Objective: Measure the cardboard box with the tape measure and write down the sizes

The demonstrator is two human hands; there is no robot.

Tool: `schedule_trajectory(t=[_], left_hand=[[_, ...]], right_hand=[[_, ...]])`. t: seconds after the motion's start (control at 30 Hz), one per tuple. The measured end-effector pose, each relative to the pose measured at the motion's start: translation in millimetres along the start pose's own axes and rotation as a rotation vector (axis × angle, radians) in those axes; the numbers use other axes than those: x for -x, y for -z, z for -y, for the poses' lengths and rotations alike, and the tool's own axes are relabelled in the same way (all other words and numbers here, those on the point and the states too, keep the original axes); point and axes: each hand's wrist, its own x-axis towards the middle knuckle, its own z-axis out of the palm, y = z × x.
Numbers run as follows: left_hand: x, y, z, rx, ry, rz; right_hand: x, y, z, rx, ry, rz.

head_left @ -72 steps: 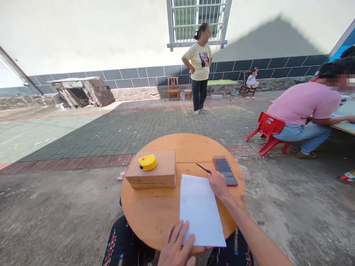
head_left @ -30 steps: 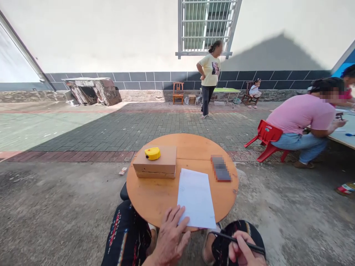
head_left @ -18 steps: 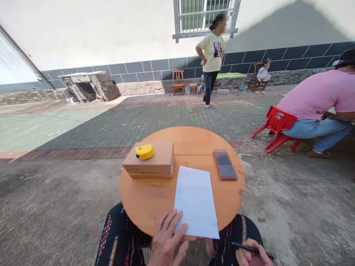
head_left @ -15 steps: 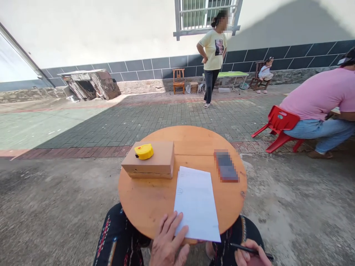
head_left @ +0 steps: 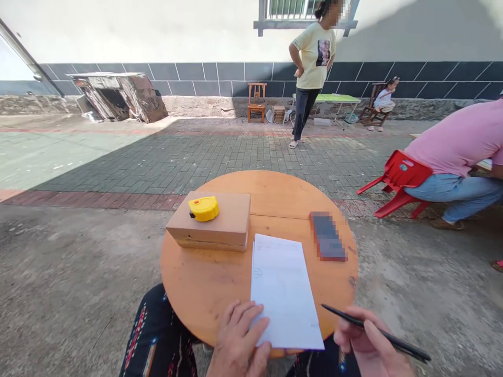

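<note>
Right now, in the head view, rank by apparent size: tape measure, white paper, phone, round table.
1. Round table
2. White paper, partly covered by the left hand
3. Phone, blurred
4. Tape measure

A white paper lies flat on the worktop, a faint round stamp at its left edge. The slim black pen slants through the right hand, tip just beside the paper's right edge.

An orange-brown wooden chair stands near the dark-tiled wall base. A red plastic chair supports a pink-shirted person.
</note>
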Motion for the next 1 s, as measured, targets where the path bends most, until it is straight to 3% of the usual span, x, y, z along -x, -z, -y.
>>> schedule_trajectory(t=[0.13,0.23,0.33,0.63,1.0], left_hand=[[-40,8.9,3,0.182,0.11,0.048],[-68,4.4,9,0.187,0.102,0.102],[-87,-5.8,20,0.109,0.063,0.143],[-98,-34.1,42,-0.032,-0.008,0.153],[-100,-34.8,44,0.017,0.01,0.181]], right_hand=[[-36,-56,20,0.276,0.321,-0.001],[-66,-87,15,0.459,0.392,0.073],[-89,-103,6,0.531,0.41,0.116],[-112,-116,-6,0.631,0.366,0.163],[-117,-111,-21,0.755,0.415,0.131]])
